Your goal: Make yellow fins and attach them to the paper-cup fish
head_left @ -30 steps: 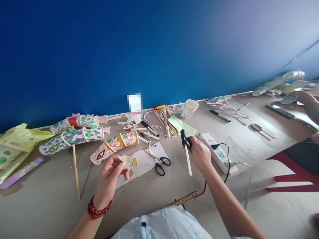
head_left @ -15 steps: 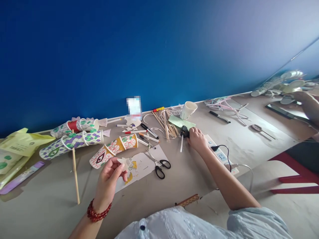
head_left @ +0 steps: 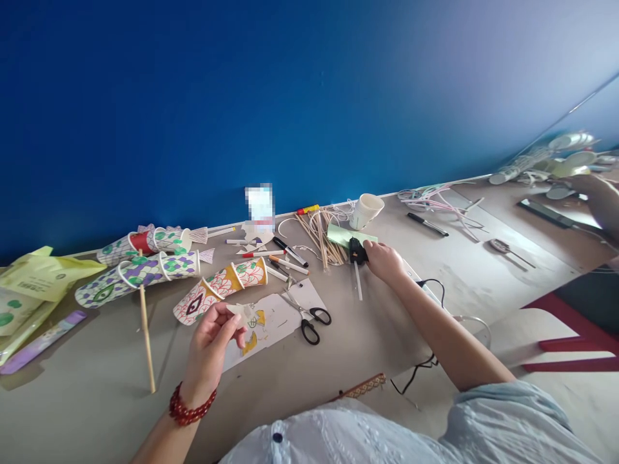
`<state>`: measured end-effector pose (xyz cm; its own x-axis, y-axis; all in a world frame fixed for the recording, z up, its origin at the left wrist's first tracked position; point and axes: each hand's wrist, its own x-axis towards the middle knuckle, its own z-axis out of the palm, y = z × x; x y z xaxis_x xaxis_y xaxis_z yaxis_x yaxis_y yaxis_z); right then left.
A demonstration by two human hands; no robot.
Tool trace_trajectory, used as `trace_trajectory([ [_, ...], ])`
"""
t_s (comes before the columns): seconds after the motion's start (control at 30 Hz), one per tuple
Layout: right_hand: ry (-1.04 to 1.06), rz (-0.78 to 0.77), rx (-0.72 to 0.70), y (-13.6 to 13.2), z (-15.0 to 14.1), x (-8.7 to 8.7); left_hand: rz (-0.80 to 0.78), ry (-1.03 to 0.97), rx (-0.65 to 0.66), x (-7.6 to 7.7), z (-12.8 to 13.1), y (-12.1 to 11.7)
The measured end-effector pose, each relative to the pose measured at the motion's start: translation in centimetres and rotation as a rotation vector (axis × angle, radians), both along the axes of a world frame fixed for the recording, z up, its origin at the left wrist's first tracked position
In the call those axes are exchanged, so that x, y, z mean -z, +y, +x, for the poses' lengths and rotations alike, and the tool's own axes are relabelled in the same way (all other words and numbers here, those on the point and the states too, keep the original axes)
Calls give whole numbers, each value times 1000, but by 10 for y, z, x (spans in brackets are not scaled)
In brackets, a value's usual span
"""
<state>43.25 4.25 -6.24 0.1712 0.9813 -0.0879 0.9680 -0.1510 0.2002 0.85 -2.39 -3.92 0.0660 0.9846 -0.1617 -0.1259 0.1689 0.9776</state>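
Observation:
Between the thumb and fingers of my left hand [head_left: 216, 335] is a small pale paper piece [head_left: 240, 313]. My right hand [head_left: 385, 261] is closed around a black glue gun [head_left: 356, 250], from which a white glue stick [head_left: 358, 283] juts toward me. Beyond my left hand lies a fish made of joined paper cups [head_left: 225, 285], with orange and red scales and a large eye. A white paper sheet [head_left: 285, 322] with yellow drawn shapes rests under a pair of black-handled scissors [head_left: 314, 322].
Two more cup fish [head_left: 181, 265] lie at left, one with a wooden stick [head_left: 147, 348]. Markers [head_left: 290, 265], thin wooden sticks [head_left: 319, 241] and a paper cup [head_left: 366, 212] stand near the blue wall. Cables hang at the table's front edge. Another person's arm [head_left: 599, 203] is at far right.
My right hand has lifted the glue gun slightly, and the glue stick has swung rightward. The black cable has shifted and now hangs over the table edge. My left hand is nearly still.

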Motion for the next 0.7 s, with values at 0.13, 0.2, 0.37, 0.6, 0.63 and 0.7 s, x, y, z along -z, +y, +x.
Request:
trace_trajectory([
  [0.13, 21, -22, -42, -2, 4, -3, -7, -19, 6, 1, 0, 0],
  [0.2, 35, -36, -60, -4, 6, -5, -12, -30, 1, 1, 0, 0],
  [0.37, 54, -47, -74, -25, 3, -9, 1, -35, 4, -1, -1, -2],
  [0.6, 140, -84, -140, -90, -18, -7, 1, -43, 9, -2, -3, -2],
  [0.63, 144, -52, -116, -95, -20, -6, 2, -47, 16, -1, -3, -2],
  [0.7, 121, 17, -69, -101, -24, -6, -2, -56, 25, 2, -2, -2],
])
